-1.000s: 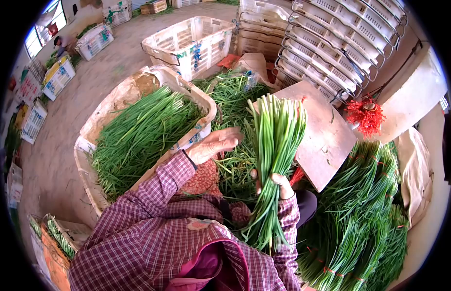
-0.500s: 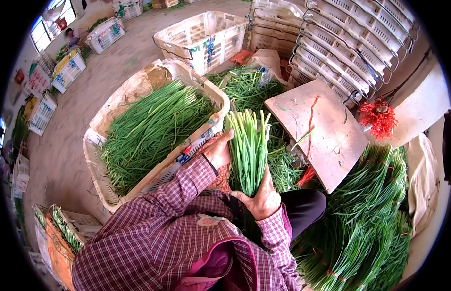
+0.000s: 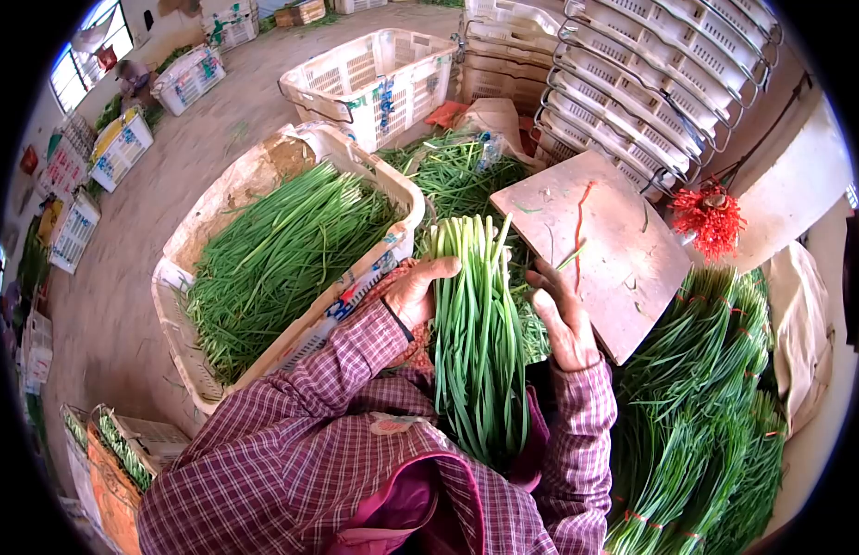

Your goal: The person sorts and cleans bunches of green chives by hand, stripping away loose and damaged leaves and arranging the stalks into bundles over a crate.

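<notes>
My left hand (image 3: 417,290) is closed round a bunch of garlic chives (image 3: 476,324), its thumb across the pale stem ends. The stems point away from me, and the green leaves hang toward my lap. To the right of the bunch, my right hand (image 3: 566,319) is apart from it, fingers spread and nothing in them, near the edge of a flat board (image 3: 596,245). On that board lie a red tie (image 3: 582,222) and a few leaf scraps. More loose chives (image 3: 282,259) fill part of the lined crate (image 3: 175,277) at my left.
Tied chive bundles (image 3: 688,388) are heaped at my right, below a hanging cluster of red ties (image 3: 709,220). Loose greens (image 3: 466,171) lie behind the board. A white crate (image 3: 369,88) and tall crate stacks (image 3: 633,92) stand farther back. Another person (image 3: 134,79) is far left.
My right hand has let go of the bunch's lower part and moved right and up, opening. The bunch hangs lower and longer in my left hand. The view has shifted slightly.
</notes>
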Demonstrator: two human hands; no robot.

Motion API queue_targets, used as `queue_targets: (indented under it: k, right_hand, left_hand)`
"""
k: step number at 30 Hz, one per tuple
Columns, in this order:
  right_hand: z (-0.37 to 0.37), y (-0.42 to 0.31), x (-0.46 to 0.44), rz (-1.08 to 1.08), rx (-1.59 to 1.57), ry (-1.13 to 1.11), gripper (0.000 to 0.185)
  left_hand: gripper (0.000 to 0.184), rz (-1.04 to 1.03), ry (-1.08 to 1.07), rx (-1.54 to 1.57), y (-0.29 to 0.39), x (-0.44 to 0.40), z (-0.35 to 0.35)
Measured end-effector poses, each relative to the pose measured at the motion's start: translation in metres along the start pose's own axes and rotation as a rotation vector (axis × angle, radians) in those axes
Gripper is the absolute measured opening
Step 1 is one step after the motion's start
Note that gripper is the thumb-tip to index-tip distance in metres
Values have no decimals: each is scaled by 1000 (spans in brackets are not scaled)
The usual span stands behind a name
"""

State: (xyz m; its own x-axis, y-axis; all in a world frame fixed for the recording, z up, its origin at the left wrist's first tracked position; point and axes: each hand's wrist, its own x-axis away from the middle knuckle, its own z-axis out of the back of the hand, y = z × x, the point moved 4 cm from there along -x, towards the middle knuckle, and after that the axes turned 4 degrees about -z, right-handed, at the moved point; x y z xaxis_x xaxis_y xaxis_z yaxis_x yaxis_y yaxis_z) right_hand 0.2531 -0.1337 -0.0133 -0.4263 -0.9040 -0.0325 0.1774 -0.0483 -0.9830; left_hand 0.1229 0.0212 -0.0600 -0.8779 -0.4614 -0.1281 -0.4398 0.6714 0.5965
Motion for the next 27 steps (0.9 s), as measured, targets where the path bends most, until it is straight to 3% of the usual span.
queue_targets:
  k: [5,7,11,13,15,16,17,19,21,24,27]
  right_hand:
    - [-30,-7,-37,25,-354,-137,52]
    - [-37,-11,-45,-2,-534,-148,48]
    - [-41,-20,-48,-6,-738,-103,45]
    - [-36,-30,-46,-48,-467,-48,52]
    - [-33,-21,-55,95,22,-7,56]
    - [-31,-21,-56,129,94,38,45]
    - [-30,-19,-54,126,91,40,45]
    - [-34,-28,-49,-15,-405,-86,33]
    - [-29,-19,-50,4,-610,-21,24]
    - [-16,-8,-49,3,-535,59,18]
    - [-16,-10,-46,43,-531,164,16]
  left_hand:
    - [52,17,27,-76,-1,-1,-16]
    - [65,1,10,-157,-4,-7,-17]
    - [55,38,94,-218,-6,-7,-24]
    - [43,-8,89,-295,-3,-7,-42]
    - [42,-108,50,-411,-4,-4,-50]
    - [44,-73,35,-395,-5,-5,-48]
    - [44,-69,36,-396,-6,-4,-50]
    - [46,-63,51,-394,-3,-3,-57]
    - [45,-92,98,-357,-1,-6,-50]
    - [24,-39,215,-266,0,-3,-39]
    - [23,-46,255,-269,-1,-5,-37]
